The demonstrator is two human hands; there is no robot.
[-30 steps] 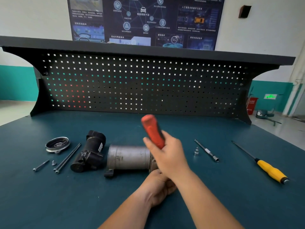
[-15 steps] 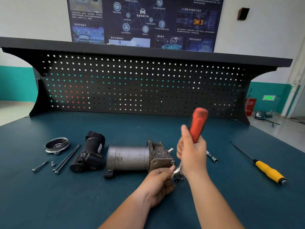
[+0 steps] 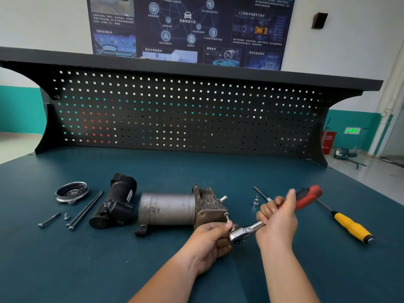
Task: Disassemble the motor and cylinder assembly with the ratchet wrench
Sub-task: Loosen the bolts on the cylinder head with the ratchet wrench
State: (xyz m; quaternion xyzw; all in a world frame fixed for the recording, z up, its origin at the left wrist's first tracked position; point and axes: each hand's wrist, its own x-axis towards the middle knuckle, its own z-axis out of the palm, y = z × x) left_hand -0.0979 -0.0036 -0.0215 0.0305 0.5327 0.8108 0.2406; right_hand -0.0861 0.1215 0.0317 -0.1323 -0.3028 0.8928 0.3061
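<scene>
While the right hand (image 3: 277,221) grips the ratchet wrench (image 3: 247,230), the left hand (image 3: 209,241) pinches its head at the motor and cylinder assembly (image 3: 172,208) on the table (image 3: 218,169).

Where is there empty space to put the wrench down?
Bare mat runs between the pegboard and the cylinder, and at the near left before the long bolts. Crowded: around the socket, extension bar and yellow screwdriver.

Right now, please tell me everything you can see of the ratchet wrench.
The ratchet wrench has a shiny metal head and shank and a red-and-black handle. It slants up to the right, off the table. The right hand grips its shank; the left hand pinches at its head, which sits at the near corner of the finned block.
</scene>
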